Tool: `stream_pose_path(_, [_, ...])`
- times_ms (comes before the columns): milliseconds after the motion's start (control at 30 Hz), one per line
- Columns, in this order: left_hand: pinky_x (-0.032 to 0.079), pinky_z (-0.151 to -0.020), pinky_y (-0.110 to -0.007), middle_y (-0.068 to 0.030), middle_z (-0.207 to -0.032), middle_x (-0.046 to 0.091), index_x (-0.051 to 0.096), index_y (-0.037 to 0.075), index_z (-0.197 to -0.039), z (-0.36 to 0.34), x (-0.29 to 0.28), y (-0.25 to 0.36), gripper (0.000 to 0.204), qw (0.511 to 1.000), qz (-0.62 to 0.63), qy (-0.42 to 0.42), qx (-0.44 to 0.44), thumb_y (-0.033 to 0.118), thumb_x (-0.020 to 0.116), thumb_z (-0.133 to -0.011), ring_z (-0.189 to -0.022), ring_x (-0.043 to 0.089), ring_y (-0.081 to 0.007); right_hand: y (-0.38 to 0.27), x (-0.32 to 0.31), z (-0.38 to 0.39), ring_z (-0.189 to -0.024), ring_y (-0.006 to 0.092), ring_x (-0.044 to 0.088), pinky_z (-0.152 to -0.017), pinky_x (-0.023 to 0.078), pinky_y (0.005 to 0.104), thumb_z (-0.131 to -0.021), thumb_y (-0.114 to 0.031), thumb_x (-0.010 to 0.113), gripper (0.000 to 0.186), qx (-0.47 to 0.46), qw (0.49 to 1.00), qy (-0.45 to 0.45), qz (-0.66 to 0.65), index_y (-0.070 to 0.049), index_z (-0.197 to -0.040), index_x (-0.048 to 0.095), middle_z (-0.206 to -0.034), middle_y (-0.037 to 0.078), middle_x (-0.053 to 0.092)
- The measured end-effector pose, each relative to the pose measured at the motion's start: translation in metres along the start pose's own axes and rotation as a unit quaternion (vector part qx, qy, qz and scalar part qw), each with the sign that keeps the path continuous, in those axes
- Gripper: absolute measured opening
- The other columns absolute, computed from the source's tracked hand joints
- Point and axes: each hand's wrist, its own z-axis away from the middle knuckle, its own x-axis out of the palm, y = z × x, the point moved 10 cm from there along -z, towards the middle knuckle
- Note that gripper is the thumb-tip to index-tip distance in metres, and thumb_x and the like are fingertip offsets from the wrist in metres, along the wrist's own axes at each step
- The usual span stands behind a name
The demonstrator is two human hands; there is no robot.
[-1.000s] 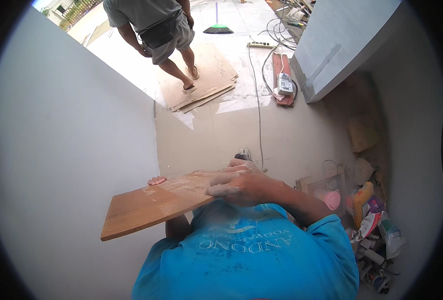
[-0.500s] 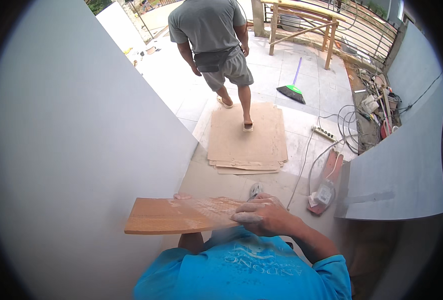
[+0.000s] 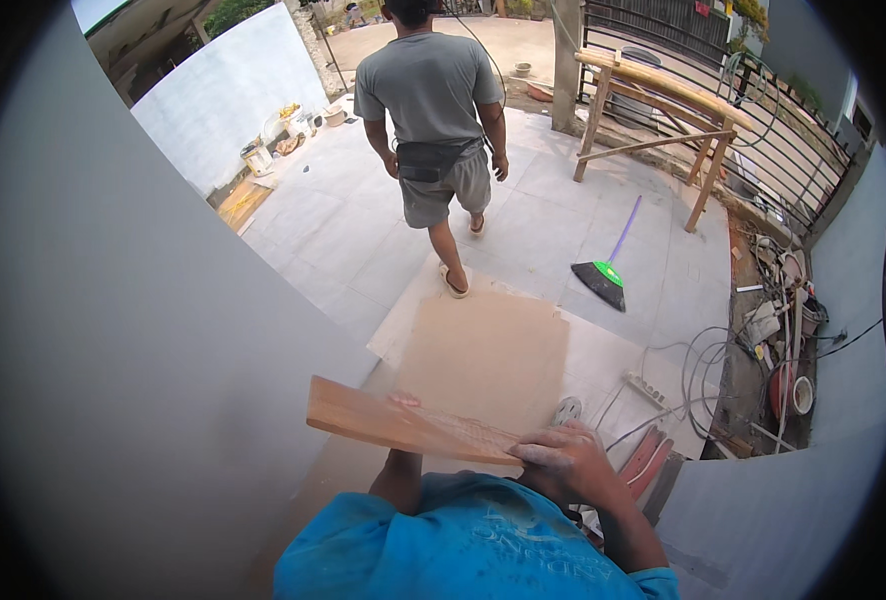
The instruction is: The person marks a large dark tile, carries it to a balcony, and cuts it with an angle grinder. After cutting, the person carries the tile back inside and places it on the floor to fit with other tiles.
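Note:
Across the front of my blue shirt I carry a reddish-brown wooden board (image 3: pixel 403 425), dusted with pale powder and tilted down toward its right end. My left hand (image 3: pixel 404 399) grips it from below; only its fingertips show over the far edge, and the board hides the rest. Around the right end closes my right hand (image 3: pixel 566 458), its fingers whitened with dust. One of my shoes (image 3: pixel 568 410) shows just beyond the board, at the edge of the cardboard sheets (image 3: pixel 483 350) on the floor.
Ahead, a person (image 3: pixel 428 120) in grey walks off the cardboard. A broom (image 3: pixel 603 280) lies right of them, near a wooden trestle (image 3: pixel 663 100). Cables and a power strip (image 3: pixel 646 390) lie at right, beside piled clutter (image 3: pixel 788 330). A pale wall (image 3: pixel 143 330) stands close on my left.
The view has moved forward and tipped up, so the cardboard is nearer. The person in grey has stepped farther ahead. The board now slopes down to the right, still in both hands.

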Motion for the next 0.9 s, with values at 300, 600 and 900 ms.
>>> stream_pose_path(300, [0.046, -0.092, -0.041, -0.0114, -0.095, 0.065, 0.062, 0.004, -0.105, -0.127, -0.033, -0.148, 0.023, 0.995, -0.044, -0.081, -0.039, 0.023, 0.051, -0.1, -0.095, 0.062, -0.0262, 0.175, -0.121, -0.072, -0.097, 0.0203, 0.067, -0.084, 0.048, 0.0385, -0.079, -0.015, 0.074, 0.033, -0.096, 0.994, -0.06, 0.005, -0.02, -0.111, 0.069, -0.109, 0.0, 0.071])
stream_pose_path(600, [0.047, -0.092, -0.036, -0.0048, -0.094, 0.064, 0.062, 0.009, -0.104, -0.245, -0.025, -0.287, 0.019, 0.999, -0.013, 0.046, -0.007, 0.02, 0.047, -0.102, -0.091, 0.061, -0.018, 0.321, -0.203, -0.145, -0.108, 0.0204, 0.062, -0.097, 0.039, 0.0466, -0.088, -0.028, 0.059, 0.033, -0.071, 0.985, -0.155, -0.014, -0.021, -0.12, 0.061, -0.118, 0.003, 0.064])
stream_pose_path(900, [0.047, -0.089, -0.04, -0.0096, -0.094, 0.064, 0.06, 0.006, -0.103, -0.44, -0.067, -0.485, 0.021, 0.997, 0.034, 0.058, -0.024, 0.023, 0.048, -0.102, -0.091, 0.061, -0.0229, 0.463, -0.32, -0.226, -0.092, 0.0183, 0.069, -0.077, 0.05, 0.0358, -0.075, -0.016, 0.076, 0.028, -0.014, 0.998, -0.008, 0.055, -0.019, -0.103, 0.074, -0.104, -0.002, 0.073])
